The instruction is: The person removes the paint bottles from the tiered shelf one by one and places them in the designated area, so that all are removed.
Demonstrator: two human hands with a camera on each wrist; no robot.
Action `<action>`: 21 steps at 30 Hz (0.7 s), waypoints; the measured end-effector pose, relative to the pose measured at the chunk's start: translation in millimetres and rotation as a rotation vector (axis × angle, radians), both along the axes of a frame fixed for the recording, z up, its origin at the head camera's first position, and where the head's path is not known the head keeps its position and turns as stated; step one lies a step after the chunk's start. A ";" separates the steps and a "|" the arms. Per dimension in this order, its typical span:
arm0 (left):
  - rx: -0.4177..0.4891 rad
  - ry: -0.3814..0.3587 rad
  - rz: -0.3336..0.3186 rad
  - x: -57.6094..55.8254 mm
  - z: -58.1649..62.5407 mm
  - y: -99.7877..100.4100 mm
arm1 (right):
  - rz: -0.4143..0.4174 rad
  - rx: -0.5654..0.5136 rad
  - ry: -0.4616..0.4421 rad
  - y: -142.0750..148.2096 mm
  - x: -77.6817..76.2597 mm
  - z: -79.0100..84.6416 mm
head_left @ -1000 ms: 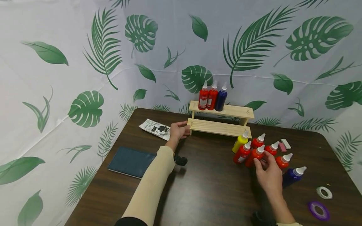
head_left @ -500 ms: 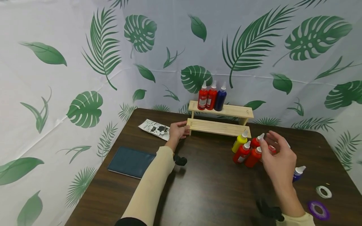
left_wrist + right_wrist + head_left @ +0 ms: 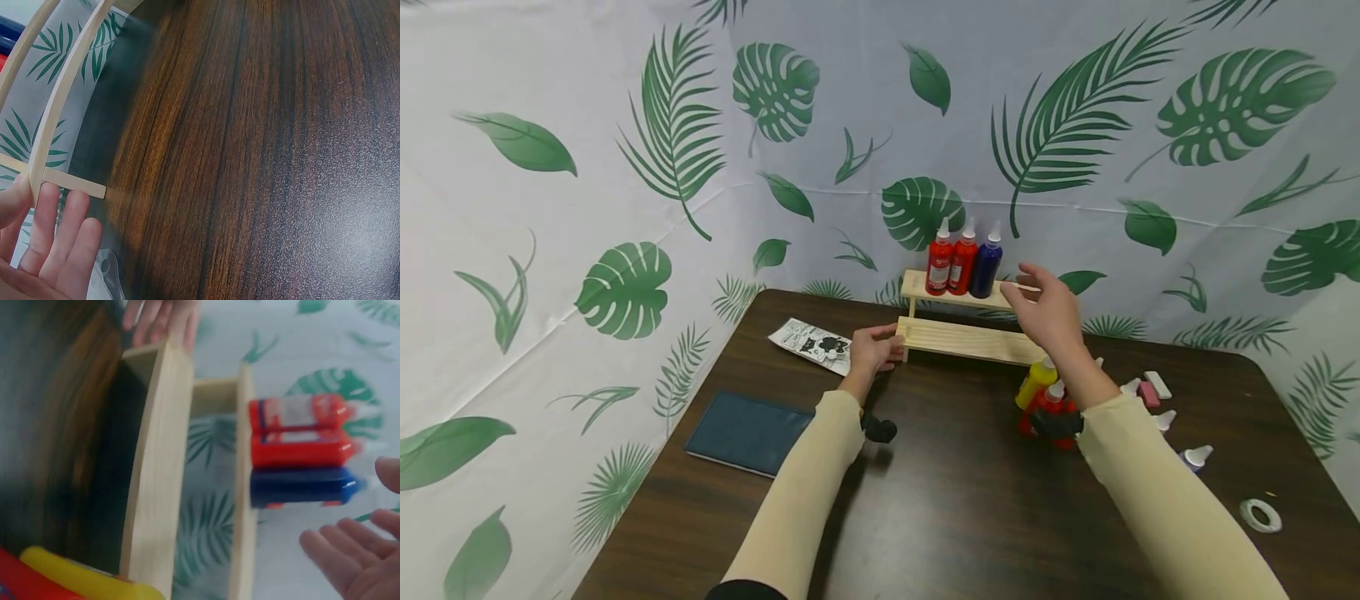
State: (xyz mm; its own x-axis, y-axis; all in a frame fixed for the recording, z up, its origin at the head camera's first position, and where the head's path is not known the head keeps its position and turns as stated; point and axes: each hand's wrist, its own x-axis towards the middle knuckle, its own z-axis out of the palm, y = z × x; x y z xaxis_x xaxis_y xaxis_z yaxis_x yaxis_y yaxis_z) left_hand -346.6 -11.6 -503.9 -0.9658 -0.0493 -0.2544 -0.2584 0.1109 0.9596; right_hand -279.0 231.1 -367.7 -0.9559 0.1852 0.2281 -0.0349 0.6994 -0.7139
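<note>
Two red squeeze bottles (image 3: 939, 267) and a dark blue one (image 3: 986, 271) stand side by side on the upper tier of a two-step wooden rack (image 3: 958, 337), white nozzles up. My left hand (image 3: 868, 354) holds the left end of the lower step; in the left wrist view the thumb and fingers (image 3: 74, 215) lie on either side of the board. To the right of the blue bottle, my right hand (image 3: 1051, 312) is over the upper tier with nothing in it. Its fingers (image 3: 344, 550) are spread and apart from the bottles in the right wrist view.
A yellow bottle (image 3: 1036, 385) and several red ones stand before the rack's right end, partly behind the right arm. A blue bottle (image 3: 1195, 457), white tape roll (image 3: 1248, 513), pink block (image 3: 1147, 393) and white block (image 3: 1157, 384) lie rightward. Leftward are a printed packet (image 3: 808, 343) and dark notebook (image 3: 745, 433).
My right hand has left the red bottles on the table, lifted, and moved left and forward to the upper tier. The left hand stays on the rack.
</note>
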 end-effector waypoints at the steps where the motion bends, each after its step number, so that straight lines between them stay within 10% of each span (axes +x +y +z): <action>1: -0.002 0.000 0.000 -0.3 -0.2 -0.1 | 0.010 -0.004 -0.012 -0.1 -9.4 -1.3; 14: -0.002 -0.008 -0.008 -1.7 -2.0 0.3 | 0.134 -0.134 -0.043 -6.1 -64.9 -15.7; 21: -0.012 -0.045 0.003 -5.9 -2.7 -1.8 | -0.089 -0.166 0.008 -21.5 -65.7 -16.1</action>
State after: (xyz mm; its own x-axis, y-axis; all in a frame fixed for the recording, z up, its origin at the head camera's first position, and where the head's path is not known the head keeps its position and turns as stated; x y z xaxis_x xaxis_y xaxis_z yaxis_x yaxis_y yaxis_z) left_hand -352.5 -13.4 -506.5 -0.9534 -0.0554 -0.2967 -0.3014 0.1214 0.9457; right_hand -344.7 209.6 -383.9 -0.9324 0.3043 0.1950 0.0152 0.5722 -0.8200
